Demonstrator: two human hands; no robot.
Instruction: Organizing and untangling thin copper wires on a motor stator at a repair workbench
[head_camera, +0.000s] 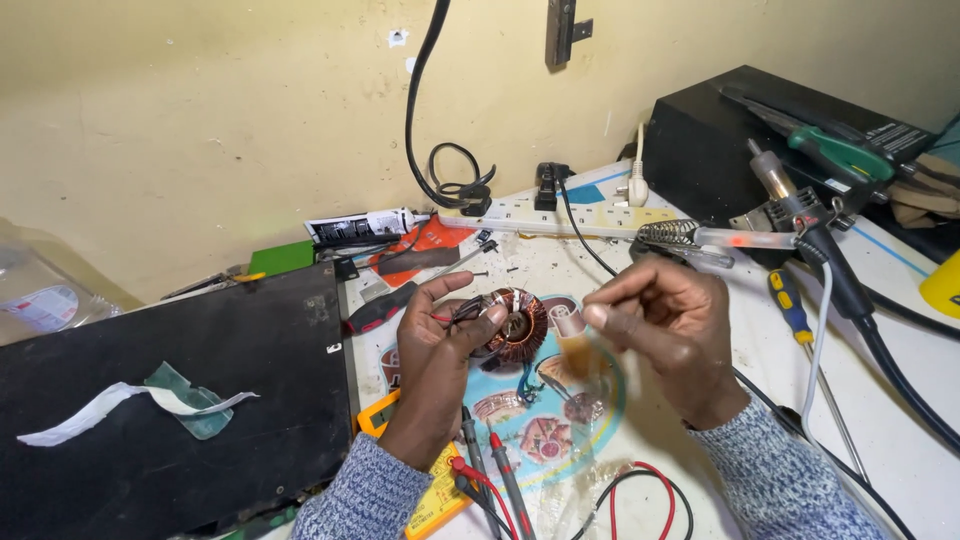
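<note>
Left hand (440, 335) grips a copper-wound toroidal coil (517, 326) over the bench, thumb pressed on its face. Right hand (668, 322) pinches a small translucent amber tape roll (572, 335), held upright just right of the coil, nearly touching.

This is a small electronics repair workshop — a cluttered bench (900, 420) pushed against a stained yellow wall (200, 110). Along the bench's far edge lies a white power strip (540, 218) with plugs in it, and a soldering iron (745, 238) rests in its coil stand just beside it. Toward the far right corner a black case (700, 140) carries a green-handled tool (840, 152) and a hot-air gun (790, 195). At the near edge sit a yellow multimeter (435, 500) and its red and black probes (505, 490) — with a screwdriver (792, 308) to the right.
</note>
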